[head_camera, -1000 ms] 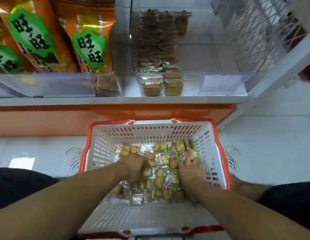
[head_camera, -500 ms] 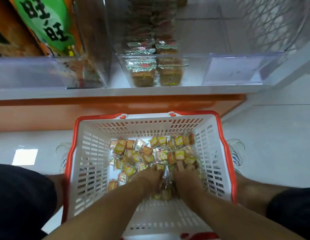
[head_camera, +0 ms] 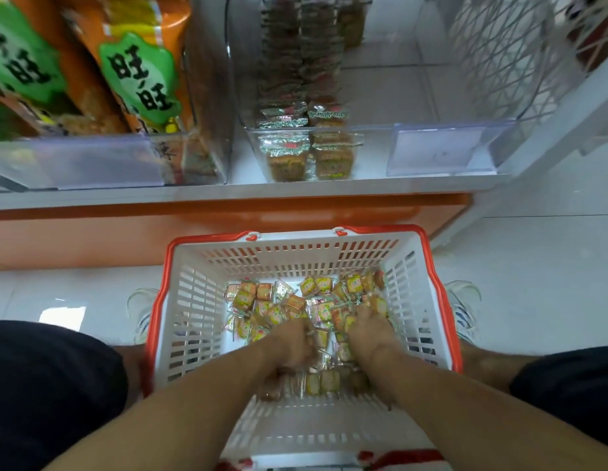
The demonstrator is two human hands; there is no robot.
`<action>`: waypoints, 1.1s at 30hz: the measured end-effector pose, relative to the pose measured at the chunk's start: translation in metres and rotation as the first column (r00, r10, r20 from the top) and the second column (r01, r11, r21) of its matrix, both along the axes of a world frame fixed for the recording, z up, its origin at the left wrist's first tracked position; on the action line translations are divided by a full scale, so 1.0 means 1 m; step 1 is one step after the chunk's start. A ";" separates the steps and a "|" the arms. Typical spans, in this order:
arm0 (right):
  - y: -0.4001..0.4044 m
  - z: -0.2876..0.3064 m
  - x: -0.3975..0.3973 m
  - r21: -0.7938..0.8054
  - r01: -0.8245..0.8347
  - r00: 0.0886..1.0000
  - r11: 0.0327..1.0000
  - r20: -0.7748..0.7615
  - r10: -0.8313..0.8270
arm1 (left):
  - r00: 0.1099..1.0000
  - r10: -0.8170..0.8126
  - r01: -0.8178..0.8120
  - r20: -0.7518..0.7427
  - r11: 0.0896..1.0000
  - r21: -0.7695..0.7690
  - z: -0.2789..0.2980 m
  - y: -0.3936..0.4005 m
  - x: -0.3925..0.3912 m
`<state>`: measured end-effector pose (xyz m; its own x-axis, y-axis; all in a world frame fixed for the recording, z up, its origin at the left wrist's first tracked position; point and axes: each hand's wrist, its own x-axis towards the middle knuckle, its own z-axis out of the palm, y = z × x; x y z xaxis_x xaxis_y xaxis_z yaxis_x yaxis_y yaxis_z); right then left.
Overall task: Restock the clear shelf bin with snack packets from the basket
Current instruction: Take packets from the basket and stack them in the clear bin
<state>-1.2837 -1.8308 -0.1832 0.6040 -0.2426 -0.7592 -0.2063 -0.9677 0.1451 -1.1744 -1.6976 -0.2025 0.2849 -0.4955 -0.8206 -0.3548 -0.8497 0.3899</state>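
Snack packets (head_camera: 306,307): small square foil-and-film sachets, heaped loose on the floor of the basket (head_camera: 194,300), mostly toward its far and right side. Judged light, crinkly, slick-skinned; contents likely a brittle biscuit or cake, so crushable under a hard squeeze. Likely to slide over one another and spill from a loose handful. Best taken by the bunch, scooped from below with fingers cupped, not pinched by the sealed edges.

Left hand (head_camera: 289,341): down in the heap near the basket's middle, fingers curled under into the packets, knuckles up. Grip closed around a bunch of packets, as far as can be seen; fingertips hidden beneath the heap, count unknown.

Right hand (head_camera: 367,331): just right of the left hand, likewise buried in the heap, fingers bent down and among the packets. Grip looks to be gathering a handful; whether anything is firmly held cannot be told, some motion blur.

Clear shelf bin (head_camera: 442,147): on the shelf beyond the basket's far rim; two short rows of similar packets at its left, the right part bare. Room judged ample.

Large orange snack bags (head_camera: 136,79): in the neighbouring bin, beyond the basket's far-left corner.
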 end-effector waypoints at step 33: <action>-0.065 0.333 0.097 0.867 -0.100 0.337 0.488 0.491 -0.803 | 0.365 0.380 -0.907 -0.850 0.350 -0.233 0.314 -0.035 0.066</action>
